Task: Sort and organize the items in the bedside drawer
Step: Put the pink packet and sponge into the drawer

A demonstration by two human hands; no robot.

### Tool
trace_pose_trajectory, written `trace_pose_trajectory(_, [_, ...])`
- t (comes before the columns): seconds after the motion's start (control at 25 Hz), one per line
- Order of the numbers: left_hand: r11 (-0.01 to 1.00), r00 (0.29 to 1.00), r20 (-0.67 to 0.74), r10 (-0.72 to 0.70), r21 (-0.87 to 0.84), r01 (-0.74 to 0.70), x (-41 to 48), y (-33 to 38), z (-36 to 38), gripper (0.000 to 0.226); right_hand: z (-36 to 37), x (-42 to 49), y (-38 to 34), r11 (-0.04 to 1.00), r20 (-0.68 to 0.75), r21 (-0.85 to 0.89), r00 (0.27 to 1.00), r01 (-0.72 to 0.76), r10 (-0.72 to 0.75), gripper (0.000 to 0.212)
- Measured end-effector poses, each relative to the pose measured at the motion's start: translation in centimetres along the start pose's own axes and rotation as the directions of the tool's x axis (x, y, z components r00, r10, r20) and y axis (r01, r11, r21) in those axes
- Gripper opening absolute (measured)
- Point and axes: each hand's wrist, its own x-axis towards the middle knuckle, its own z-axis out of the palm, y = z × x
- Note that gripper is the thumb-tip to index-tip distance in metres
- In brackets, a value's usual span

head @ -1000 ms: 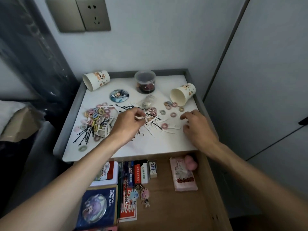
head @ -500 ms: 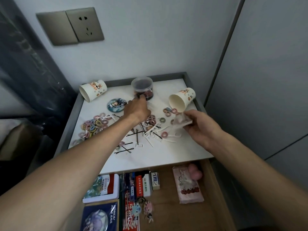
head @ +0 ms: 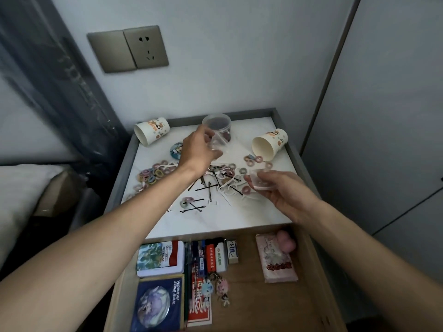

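The left hand (head: 199, 149) is gripping a small clear plastic tub (head: 217, 143) near the back edge of the bench (head: 251, 216); the right hand (head: 290, 195) is pinching a shallow clear plastic piece (head: 260, 182) towards its right edge

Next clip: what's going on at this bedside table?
A person is sorting small items on the bedside table top, above the open drawer. The left hand holds a small clear container in front of the clear jar. The right hand holds a clear plastic piece, possibly its lid. Loose hair ties and bobby pins lie scattered across the top, near a tipped paper cup.
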Motion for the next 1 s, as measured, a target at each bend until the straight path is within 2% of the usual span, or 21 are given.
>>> trace_pose_trajectory(0.12, [0.963,0.99,0.045,-0.134,-0.232,0.141,-2.3,0.2,-1.7,0.037,0.5,-0.9,0.5,0.999,0.03,-0.031,0.999,0.022,-0.021,0.025])
trace_pose_trajectory(0.28, [0.853,0.968,0.222,-0.115,-0.477,0.211,-8.9,1.0,-4.6,0.027,0.9,-2.6,1.1,0.973,0.14,-0.215,0.989,0.081,-0.052,0.027])
trace_pose_trajectory(0.4, [0.722,0.92,0.349,-0.18,-0.587,0.365,-13.3,-0.1,-6.0,0.019,0.9,-4.5,2.1,0.949,0.134,-0.311,0.991,0.049,-0.008,0.033])
trace_pose_trajectory(0.48, [0.7,0.868,0.443,-0.225,-0.546,0.46,-15.0,-1.1,-6.2,0.019,0.7,-6.0,2.9,0.935,0.118,-0.355,0.991,-0.016,0.062,0.037])
trace_pose_trajectory(0.6, [0.868,0.824,0.523,-0.216,-0.284,0.408,-16.4,-2.7,-5.0,0.024,0.2,-7.6,4.3,0.901,0.128,-0.433,0.99,0.005,0.057,0.033])
trace_pose_trajectory(0.68, [0.917,0.79,0.582,-0.194,-0.178,0.357,-16.8,-3.5,-4.2,0.024,0.2,-8.1,5.7,0.881,0.141,-0.468,0.99,0.071,-0.005,0.027])
trace_pose_trajectory(0.8, [0.912,0.723,0.67,-0.168,-0.171,0.372,-17.2,-3.7,-3.4,0.013,0.6,-8.3,7.8,0.837,0.218,-0.525,0.975,0.153,-0.041,0.027])
trace_pose_trajectory(0.88, [0.885,0.715,0.679,-0.167,-0.216,0.413,-17.3,-3.4,-3.4,0.011,0.7,-8.3,8.0,0.805,0.237,-0.552,0.967,0.217,-0.097,0.027])
trace_pose_trajectory(1.0, [0.892,0.725,0.67,-0.162,-0.214,0.397,-17.4,-3.1,-3.6,0.028,0.4,-8.2,7.8,0.747,0.213,-0.606,0.96,0.274,-0.18,0.026])
